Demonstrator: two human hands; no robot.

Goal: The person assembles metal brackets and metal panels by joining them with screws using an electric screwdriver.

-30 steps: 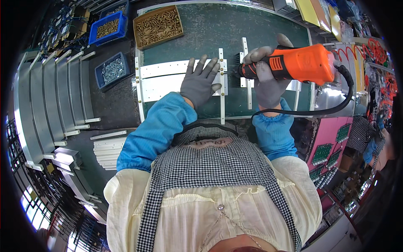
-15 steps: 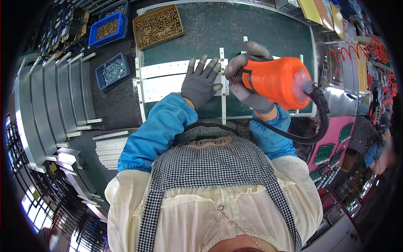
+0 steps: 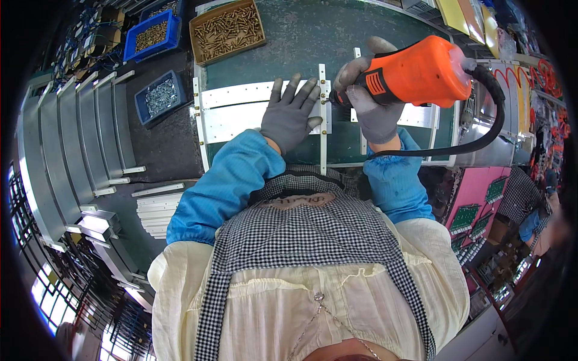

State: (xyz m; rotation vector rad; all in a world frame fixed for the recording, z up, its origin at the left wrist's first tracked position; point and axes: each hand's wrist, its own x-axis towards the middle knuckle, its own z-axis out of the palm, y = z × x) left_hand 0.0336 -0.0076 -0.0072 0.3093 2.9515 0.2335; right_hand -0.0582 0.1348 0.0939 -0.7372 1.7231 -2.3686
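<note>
My left hand [image 3: 286, 120], in a grey glove, lies flat with spread fingers on a white metal panel [image 3: 232, 126]. Its fingertips reach toward a narrow white bar [image 3: 323, 144] that crosses the panel's right end, with brass-coloured screws along it. My right hand [image 3: 378, 117], gloved too, is wrapped round an orange electric screwdriver [image 3: 415, 72] held sideways. The tool's black nose points left and meets or nearly meets the bar's right side; the exact contact is too small to tell. A black cable [image 3: 494, 120] loops from its rear.
A cardboard box [image 3: 260, 43] of brass screws stands at the back left, beside blue bins [image 3: 174, 37] of small hardware. Another bin [image 3: 139, 102] holds silvery screws. Grey metal panels [image 3: 57, 150] stand in a row at left. White strips [image 3: 158, 215] are stacked nearby. A pink sheet [image 3: 466, 189] carries green boards.
The screwdriver and my right hand have shifted right and up, uncovering more of another white frame behind them. My left hand stays spread on the panel.
</note>
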